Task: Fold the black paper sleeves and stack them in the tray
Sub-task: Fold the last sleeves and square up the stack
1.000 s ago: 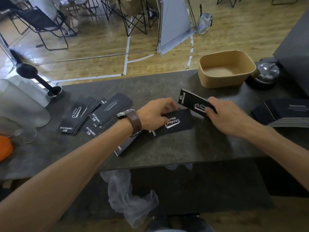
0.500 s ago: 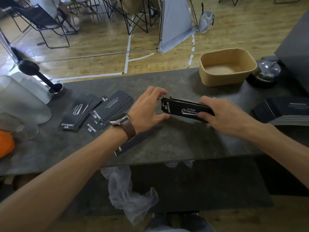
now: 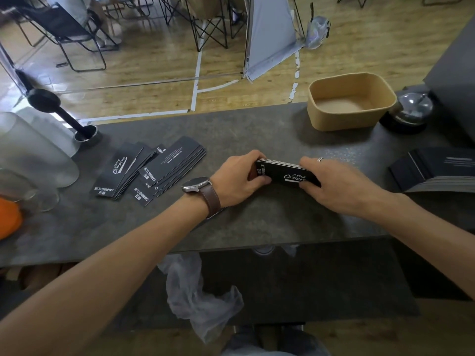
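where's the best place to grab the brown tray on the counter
Take the brown tray by its long walls from above, fingers over the rim. It sits upright with its mouth open and apparently nothing in it, and both long sides are clear.

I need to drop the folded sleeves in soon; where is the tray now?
In the head view the tan tray sits at the counter's far right, beside the silver bell, beyond the right hand.

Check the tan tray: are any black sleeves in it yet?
No, the tan tray shows only its bare brown floor; both hands hold a sleeve bundle on the counter.
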A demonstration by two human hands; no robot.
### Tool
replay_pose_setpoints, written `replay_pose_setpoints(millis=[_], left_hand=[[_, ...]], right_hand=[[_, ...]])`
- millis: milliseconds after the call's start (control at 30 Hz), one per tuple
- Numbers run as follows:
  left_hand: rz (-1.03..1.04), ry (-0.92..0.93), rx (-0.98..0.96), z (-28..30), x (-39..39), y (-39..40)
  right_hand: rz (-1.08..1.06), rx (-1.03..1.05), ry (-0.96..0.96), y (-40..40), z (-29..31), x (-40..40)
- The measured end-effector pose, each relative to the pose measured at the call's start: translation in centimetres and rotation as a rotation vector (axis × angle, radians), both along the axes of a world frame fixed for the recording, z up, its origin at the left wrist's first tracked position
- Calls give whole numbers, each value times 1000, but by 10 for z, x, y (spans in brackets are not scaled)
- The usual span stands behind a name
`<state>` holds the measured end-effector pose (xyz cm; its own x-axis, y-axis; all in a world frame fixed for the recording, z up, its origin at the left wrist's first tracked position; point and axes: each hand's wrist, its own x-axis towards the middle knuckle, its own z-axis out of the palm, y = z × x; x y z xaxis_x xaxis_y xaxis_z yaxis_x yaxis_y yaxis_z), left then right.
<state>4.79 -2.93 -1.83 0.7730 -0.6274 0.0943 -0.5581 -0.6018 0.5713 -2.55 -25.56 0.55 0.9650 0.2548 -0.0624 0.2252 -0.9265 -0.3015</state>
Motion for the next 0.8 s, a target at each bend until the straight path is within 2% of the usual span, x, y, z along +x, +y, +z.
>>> replay_pose_setpoints(millis=[100, 167, 267, 633, 800], left_hand=[[43, 68, -55, 4, -1, 0], [98, 192, -85, 5, -1, -1], [146, 276, -55, 6, 3, -3], [134, 233, -43, 5, 5, -4], [101, 230, 6, 8, 4, -5]], right_hand=[[-8, 4, -12, -3, 2, 1], [-1, -26, -10, -2, 2, 0], [5, -35, -12, 0, 0, -2], [-38, -158, -33, -11, 0, 0], [-44, -130, -46, -6, 0, -3]])
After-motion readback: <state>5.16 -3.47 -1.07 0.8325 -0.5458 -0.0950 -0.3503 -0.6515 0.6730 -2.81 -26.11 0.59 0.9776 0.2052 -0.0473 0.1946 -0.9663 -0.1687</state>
